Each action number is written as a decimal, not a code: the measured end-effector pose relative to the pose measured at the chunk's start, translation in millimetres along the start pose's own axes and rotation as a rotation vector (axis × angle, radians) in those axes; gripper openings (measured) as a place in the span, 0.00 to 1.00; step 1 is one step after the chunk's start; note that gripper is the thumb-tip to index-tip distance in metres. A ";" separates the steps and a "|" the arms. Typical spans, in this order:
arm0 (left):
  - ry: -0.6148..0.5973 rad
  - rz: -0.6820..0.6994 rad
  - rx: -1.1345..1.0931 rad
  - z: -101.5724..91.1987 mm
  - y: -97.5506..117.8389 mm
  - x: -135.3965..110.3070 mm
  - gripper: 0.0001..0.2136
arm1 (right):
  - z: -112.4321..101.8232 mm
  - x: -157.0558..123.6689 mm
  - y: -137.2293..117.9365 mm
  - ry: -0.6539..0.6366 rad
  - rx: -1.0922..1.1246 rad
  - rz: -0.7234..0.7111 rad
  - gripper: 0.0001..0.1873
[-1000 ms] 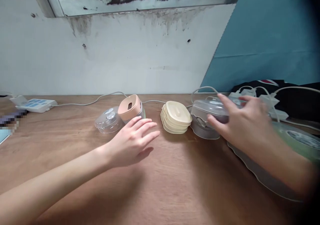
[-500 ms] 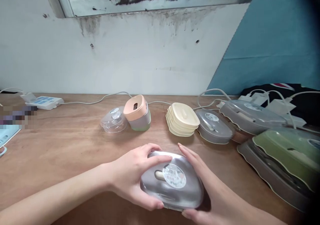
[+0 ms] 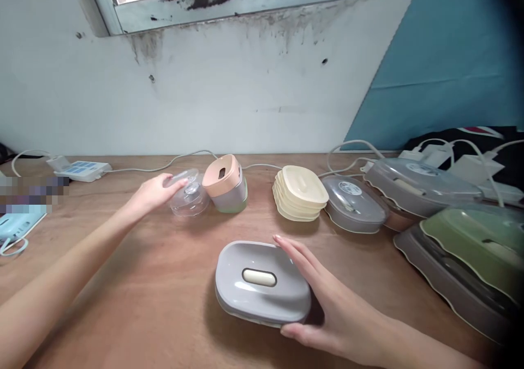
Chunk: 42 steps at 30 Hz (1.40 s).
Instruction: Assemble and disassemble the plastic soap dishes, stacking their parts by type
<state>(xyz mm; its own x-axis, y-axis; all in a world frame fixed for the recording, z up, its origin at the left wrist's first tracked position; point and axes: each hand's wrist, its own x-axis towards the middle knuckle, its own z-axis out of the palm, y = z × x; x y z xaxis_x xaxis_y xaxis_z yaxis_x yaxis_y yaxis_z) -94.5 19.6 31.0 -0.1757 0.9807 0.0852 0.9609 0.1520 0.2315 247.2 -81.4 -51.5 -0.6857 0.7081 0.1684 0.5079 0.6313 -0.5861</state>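
A grey lidded container (image 3: 262, 298) with a cream handle lies on the wooden table (image 3: 123, 303) in front of me. My right hand (image 3: 327, 303) grips its right side, fingers along the far edge and thumb at the near edge. My left hand (image 3: 153, 193) reaches to the back left and pinches a clear plastic cover (image 3: 177, 178), tilted over another clear cover (image 3: 192, 201) on the table. Beside them a small box with a pink lid (image 3: 227, 180) leans on its side.
A stack of cream lids (image 3: 301, 191), a grey clear-covered container (image 3: 354, 202), a larger one (image 3: 417, 180) and a green-lidded tray (image 3: 470, 238) line the right. A power strip (image 3: 82, 168) and white cables run along the wall. A light-blue item (image 3: 16, 224) lies at the left edge.
The grey container came from the right row to the front of the table. Its clear stickered cover came off, and my left hand carried it back left to the other clear cover.
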 end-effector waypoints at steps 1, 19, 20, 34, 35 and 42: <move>-0.032 -0.005 0.003 6.8 0.7 3.4 0.40 | 0.0 -0.1 0.0 -0.005 -0.007 -0.003 0.53; -0.037 -0.060 0.186 17.9 36.8 -19.5 0.38 | -1.5 3.4 -6.0 -0.043 -0.071 -0.035 0.46; -0.037 -0.077 0.162 16.6 34.5 -18.1 0.37 | -1.8 3.8 -6.6 -0.047 -0.080 -0.035 0.46; -0.067 -0.088 0.122 18.6 24.3 -15.4 0.40 | -2.4 4.7 -7.9 -0.030 -0.144 -0.070 0.45; -0.072 -0.073 0.127 17.9 23.3 -13.5 0.41 | -2.2 4.8 -7.2 -0.023 -0.143 -0.074 0.45; -0.118 0.063 0.070 23.9 11.4 -0.1 0.45 | -0.2 5.0 -5.7 -0.003 -0.158 -0.082 0.46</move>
<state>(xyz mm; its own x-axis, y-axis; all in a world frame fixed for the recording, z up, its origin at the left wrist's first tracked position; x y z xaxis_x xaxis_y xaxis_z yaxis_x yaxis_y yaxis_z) -78.4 24.2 10.5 -0.0920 0.9956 -0.0178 0.9826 0.0937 0.1606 241.0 -81.4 -47.1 -0.7295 0.6515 0.2083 0.5258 0.7289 -0.4385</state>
